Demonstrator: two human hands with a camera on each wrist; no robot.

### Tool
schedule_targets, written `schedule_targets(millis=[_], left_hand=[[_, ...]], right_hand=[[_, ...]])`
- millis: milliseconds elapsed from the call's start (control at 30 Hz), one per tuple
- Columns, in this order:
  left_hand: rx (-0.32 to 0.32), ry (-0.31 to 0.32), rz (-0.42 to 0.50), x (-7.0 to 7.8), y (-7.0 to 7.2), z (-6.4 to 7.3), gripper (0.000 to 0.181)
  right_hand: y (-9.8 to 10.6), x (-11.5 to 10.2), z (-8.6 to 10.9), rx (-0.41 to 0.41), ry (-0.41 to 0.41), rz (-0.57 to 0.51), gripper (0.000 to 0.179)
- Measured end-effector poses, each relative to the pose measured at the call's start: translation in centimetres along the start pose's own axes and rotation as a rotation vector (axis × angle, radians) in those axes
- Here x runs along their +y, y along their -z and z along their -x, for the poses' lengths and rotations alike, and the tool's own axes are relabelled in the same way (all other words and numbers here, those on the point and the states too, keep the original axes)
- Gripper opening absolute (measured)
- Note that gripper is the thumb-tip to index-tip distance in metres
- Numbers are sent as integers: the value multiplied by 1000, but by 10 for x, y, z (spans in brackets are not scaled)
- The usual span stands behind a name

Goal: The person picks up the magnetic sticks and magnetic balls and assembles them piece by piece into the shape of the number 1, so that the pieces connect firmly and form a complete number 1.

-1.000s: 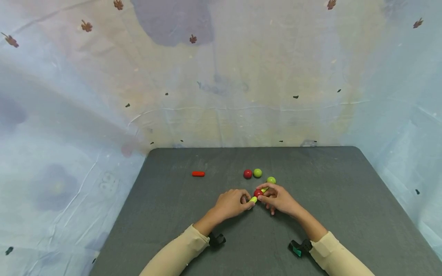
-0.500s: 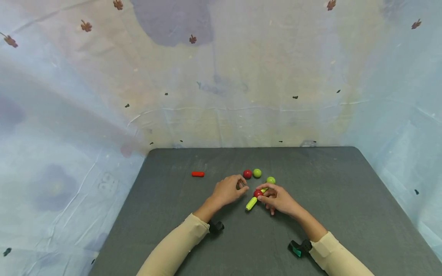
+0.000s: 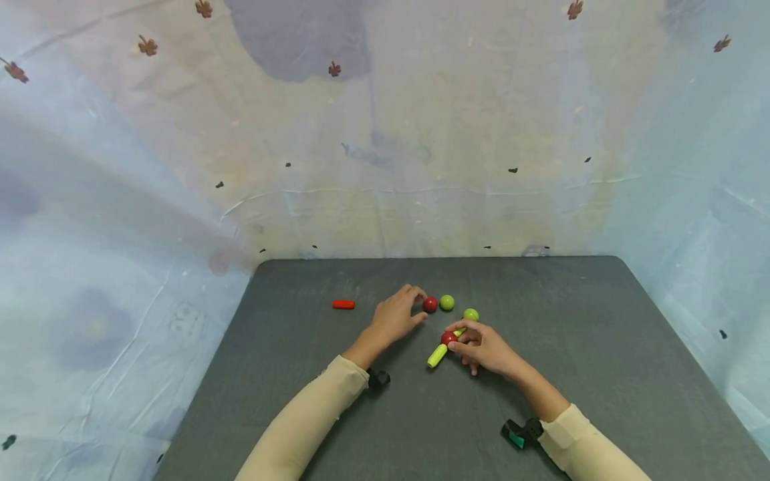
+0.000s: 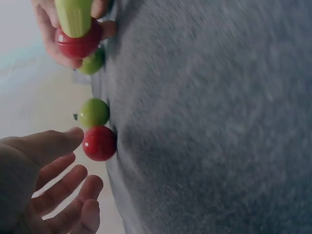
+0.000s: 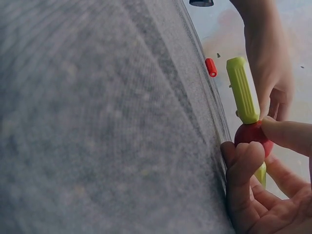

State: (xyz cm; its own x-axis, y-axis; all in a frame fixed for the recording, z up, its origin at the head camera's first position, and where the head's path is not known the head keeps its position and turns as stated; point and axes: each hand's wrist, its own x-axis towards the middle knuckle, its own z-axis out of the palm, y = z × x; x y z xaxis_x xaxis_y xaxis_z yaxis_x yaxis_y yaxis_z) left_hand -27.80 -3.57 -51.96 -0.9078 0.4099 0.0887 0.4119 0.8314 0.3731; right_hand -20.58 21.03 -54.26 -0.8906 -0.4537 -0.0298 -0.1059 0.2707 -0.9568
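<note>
My right hand (image 3: 490, 349) pinches a red ball (image 5: 249, 134) between thumb and fingers. A grooved yellow-green rod (image 3: 437, 356) sticks out of that ball toward the near left. On its other side a second yellow-green rod (image 5: 262, 174) shows, partly hidden by the fingers, with a green ball (image 3: 471, 314) at its far end. My left hand (image 3: 394, 315) is spread beside another red ball (image 4: 100, 143), a fingertip right at its side in the left wrist view. Just to the right of this red ball sits a loose green ball (image 3: 447, 302).
A short red rod (image 3: 343, 304) lies on the dark grey table (image 3: 385, 427) toward the back left. Behind the table's far edge hangs a patterned sheet (image 3: 385, 167). Each wrist carries a black camera mount (image 3: 522, 433).
My left hand has let go of the near yellow-green rod and moved up and away to the loose red ball. The right hand has kept its grip in place.
</note>
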Motion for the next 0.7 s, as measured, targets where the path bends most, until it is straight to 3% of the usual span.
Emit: schedule_targets(millis=[233, 500, 700], left_hand=[[-25, -54, -43, -3, -3, -9, 42], [-79, -53, -74, 1, -6, -20, 43], [-85, -46, -93, 4, -8, -25, 42]], right_hand=[[-1, 2, -2, 1, -11, 7, 41], [0, 4, -1, -6, 8, 4, 41], [1, 4, -1, -7, 4, -1, 42]])
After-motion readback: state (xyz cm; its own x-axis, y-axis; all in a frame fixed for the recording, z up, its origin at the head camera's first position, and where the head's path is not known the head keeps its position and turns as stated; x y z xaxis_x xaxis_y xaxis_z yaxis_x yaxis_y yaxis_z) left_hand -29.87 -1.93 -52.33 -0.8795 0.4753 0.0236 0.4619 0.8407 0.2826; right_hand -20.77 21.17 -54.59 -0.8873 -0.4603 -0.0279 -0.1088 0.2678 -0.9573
